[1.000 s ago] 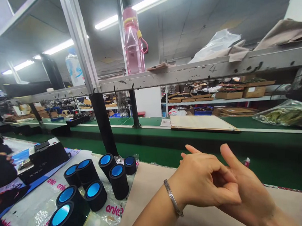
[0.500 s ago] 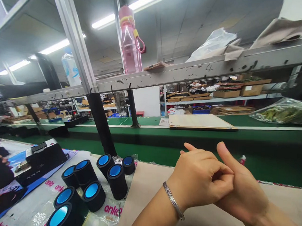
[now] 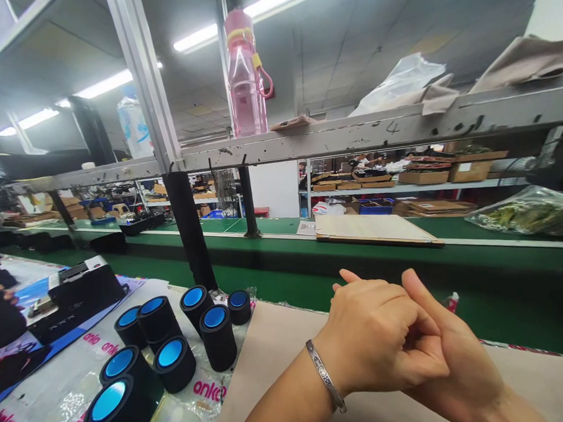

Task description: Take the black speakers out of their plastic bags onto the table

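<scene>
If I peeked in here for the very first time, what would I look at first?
Probably the two bare hands clasped together low in the middle, the left hand wrapped over the right hand, a silver bracelet on the left wrist. Next, the black cylinders with bright blue tops at lower left, and the pink bottle up on the shelf rail.

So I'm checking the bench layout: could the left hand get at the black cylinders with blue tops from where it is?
Probably yes. The left hand is wrapped around the right hand, holding nothing else, and only bare cardboard mat lies between it and the black cylinders, which stand uncovered to its left.
</scene>
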`<action>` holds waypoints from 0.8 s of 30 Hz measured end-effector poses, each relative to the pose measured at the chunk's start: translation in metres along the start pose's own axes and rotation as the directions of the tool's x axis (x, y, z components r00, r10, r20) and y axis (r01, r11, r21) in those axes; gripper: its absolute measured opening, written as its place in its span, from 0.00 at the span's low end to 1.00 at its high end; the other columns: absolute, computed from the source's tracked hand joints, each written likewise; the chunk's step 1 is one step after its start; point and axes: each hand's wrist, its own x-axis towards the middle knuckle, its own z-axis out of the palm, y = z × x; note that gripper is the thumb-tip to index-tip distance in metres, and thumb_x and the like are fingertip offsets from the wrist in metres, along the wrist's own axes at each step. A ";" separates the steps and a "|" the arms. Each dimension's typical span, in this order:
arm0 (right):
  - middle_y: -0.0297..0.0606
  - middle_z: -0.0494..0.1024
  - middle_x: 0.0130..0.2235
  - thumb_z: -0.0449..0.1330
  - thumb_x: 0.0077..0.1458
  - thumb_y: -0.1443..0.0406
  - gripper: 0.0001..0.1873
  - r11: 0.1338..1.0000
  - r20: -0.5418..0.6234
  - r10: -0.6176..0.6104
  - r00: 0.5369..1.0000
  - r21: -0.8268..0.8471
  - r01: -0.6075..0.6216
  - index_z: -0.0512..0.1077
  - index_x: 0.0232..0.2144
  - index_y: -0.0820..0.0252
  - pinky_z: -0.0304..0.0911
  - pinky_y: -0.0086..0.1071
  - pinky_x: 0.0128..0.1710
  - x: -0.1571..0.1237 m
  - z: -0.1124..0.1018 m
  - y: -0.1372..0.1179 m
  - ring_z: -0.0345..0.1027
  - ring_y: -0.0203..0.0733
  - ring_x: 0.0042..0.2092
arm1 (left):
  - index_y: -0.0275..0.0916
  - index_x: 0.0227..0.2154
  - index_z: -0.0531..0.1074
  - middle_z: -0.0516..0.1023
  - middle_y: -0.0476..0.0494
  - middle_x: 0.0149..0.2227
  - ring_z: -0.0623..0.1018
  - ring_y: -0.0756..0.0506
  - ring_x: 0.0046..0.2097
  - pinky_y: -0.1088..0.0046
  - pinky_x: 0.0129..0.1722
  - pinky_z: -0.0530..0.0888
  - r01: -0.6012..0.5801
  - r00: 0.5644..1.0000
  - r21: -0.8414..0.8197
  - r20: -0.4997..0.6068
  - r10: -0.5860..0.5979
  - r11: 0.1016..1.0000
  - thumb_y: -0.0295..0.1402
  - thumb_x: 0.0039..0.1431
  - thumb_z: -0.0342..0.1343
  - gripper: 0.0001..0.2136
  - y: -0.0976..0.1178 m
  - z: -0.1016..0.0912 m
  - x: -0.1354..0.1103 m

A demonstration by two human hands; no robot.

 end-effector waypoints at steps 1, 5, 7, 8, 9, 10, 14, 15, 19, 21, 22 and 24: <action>0.41 0.63 0.40 0.50 0.63 0.48 0.21 1.000 0.000 0.009 1.000 0.012 -0.009 0.69 0.54 0.43 0.52 0.39 0.60 0.000 0.000 0.000 0.59 0.34 0.48 | 0.36 0.20 0.67 0.69 0.51 0.21 0.67 0.52 0.26 0.76 0.27 0.69 -0.003 1.000 -0.012 -0.002 0.003 1.000 0.25 0.44 0.51 0.02 0.000 -0.001 0.000; 0.41 0.63 0.40 0.53 0.61 0.47 0.24 0.996 0.013 0.018 1.000 0.087 -0.019 0.69 0.55 0.48 0.55 0.34 0.60 0.001 -0.001 0.001 0.59 0.33 0.49 | 0.36 0.20 0.66 0.69 0.51 0.22 0.67 0.52 0.27 0.75 0.30 0.70 0.000 0.999 -0.061 0.044 0.003 0.998 0.25 0.44 0.52 0.02 0.000 -0.004 0.002; 0.42 0.63 0.39 0.54 0.61 0.48 0.27 0.992 0.021 0.001 1.000 0.123 -0.004 0.68 0.57 0.53 0.56 0.29 0.60 0.002 -0.002 0.000 0.59 0.31 0.49 | 0.36 0.20 0.66 0.68 0.51 0.22 0.66 0.52 0.27 0.76 0.30 0.70 0.006 0.997 -0.085 0.073 0.000 0.996 0.25 0.43 0.52 0.02 0.000 -0.005 0.001; 0.43 0.63 0.39 0.54 0.62 0.48 0.27 0.992 0.022 -0.007 1.000 0.129 0.004 0.68 0.57 0.56 0.56 0.28 0.60 0.002 -0.002 0.000 0.59 0.31 0.49 | 0.36 0.20 0.66 0.68 0.51 0.22 0.66 0.52 0.27 0.76 0.31 0.70 0.013 0.996 -0.101 0.086 -0.004 0.995 0.24 0.43 0.52 0.02 0.000 -0.007 0.001; 0.43 0.63 0.39 0.54 0.62 0.48 0.28 0.992 0.021 -0.011 1.000 0.126 0.008 0.68 0.57 0.57 0.56 0.27 0.60 0.001 -0.002 0.000 0.59 0.31 0.49 | 0.36 0.20 0.66 0.68 0.51 0.22 0.66 0.52 0.27 0.76 0.31 0.70 0.027 0.996 -0.127 0.093 -0.015 0.991 0.24 0.43 0.53 0.02 0.000 -0.008 0.001; 0.43 0.63 0.38 0.53 0.63 0.48 0.27 0.993 0.011 -0.009 1.000 0.117 0.008 0.68 0.57 0.56 0.56 0.28 0.60 0.001 -0.001 0.000 0.59 0.31 0.49 | 0.36 0.20 0.66 0.68 0.51 0.22 0.66 0.52 0.28 0.76 0.31 0.71 0.055 0.994 -0.170 0.098 -0.038 0.984 0.24 0.43 0.53 0.03 0.000 -0.008 0.001; 0.42 0.63 0.38 0.48 0.64 0.46 0.24 0.998 -0.048 0.002 0.999 0.058 0.000 0.70 0.54 0.46 0.52 0.37 0.61 -0.001 0.003 -0.001 0.59 0.33 0.49 | 0.34 0.24 0.71 0.72 0.48 0.25 0.70 0.53 0.28 0.78 0.28 0.70 0.305 0.952 -0.368 0.140 -0.272 0.878 0.27 0.49 0.57 0.03 -0.001 -0.010 0.001; 0.42 0.63 0.38 0.47 0.64 0.45 0.24 0.999 -0.051 0.004 0.999 0.046 -0.002 0.70 0.53 0.45 0.51 0.40 0.61 -0.002 0.005 -0.001 0.59 0.34 0.49 | 0.34 0.25 0.72 0.73 0.47 0.26 0.70 0.53 0.28 0.78 0.27 0.71 0.345 0.938 -0.371 0.152 -0.310 0.862 0.29 0.51 0.58 0.04 -0.001 -0.010 0.001; 0.43 0.62 0.37 0.47 0.63 0.44 0.25 0.999 -0.043 0.001 0.999 0.045 0.001 0.70 0.53 0.43 0.50 0.42 0.61 -0.002 0.007 -0.001 0.59 0.37 0.49 | 0.34 0.26 0.75 0.74 0.46 0.26 0.72 0.51 0.30 0.75 0.33 0.75 0.281 0.958 -0.262 0.129 -0.255 0.923 0.31 0.54 0.58 0.06 -0.003 -0.007 0.000; 0.43 0.62 0.38 0.46 0.63 0.44 0.25 0.999 -0.039 0.005 0.999 0.044 -0.004 0.70 0.53 0.44 0.50 0.41 0.62 -0.002 0.007 -0.001 0.59 0.36 0.49 | 0.34 0.26 0.75 0.74 0.47 0.25 0.73 0.51 0.30 0.74 0.34 0.75 0.213 0.975 -0.208 0.105 -0.194 0.955 0.30 0.54 0.56 0.06 -0.003 -0.007 0.000; 0.43 0.62 0.38 0.46 0.63 0.44 0.25 0.999 -0.021 0.012 1.000 0.035 -0.011 0.70 0.54 0.44 0.50 0.41 0.62 -0.002 0.007 -0.001 0.59 0.36 0.49 | 0.34 0.26 0.76 0.74 0.47 0.25 0.73 0.51 0.30 0.74 0.34 0.75 0.183 0.981 -0.175 0.098 -0.168 0.967 0.30 0.54 0.55 0.07 -0.003 -0.007 0.000; 0.43 0.62 0.38 0.46 0.64 0.45 0.24 1.000 -0.009 0.021 1.000 0.020 -0.021 0.69 0.54 0.43 0.49 0.42 0.62 -0.002 0.007 -0.001 0.59 0.36 0.49 | 0.34 0.26 0.76 0.74 0.47 0.25 0.73 0.51 0.31 0.74 0.34 0.74 0.134 0.987 -0.110 0.105 -0.123 0.985 0.29 0.55 0.54 0.07 -0.001 -0.010 0.001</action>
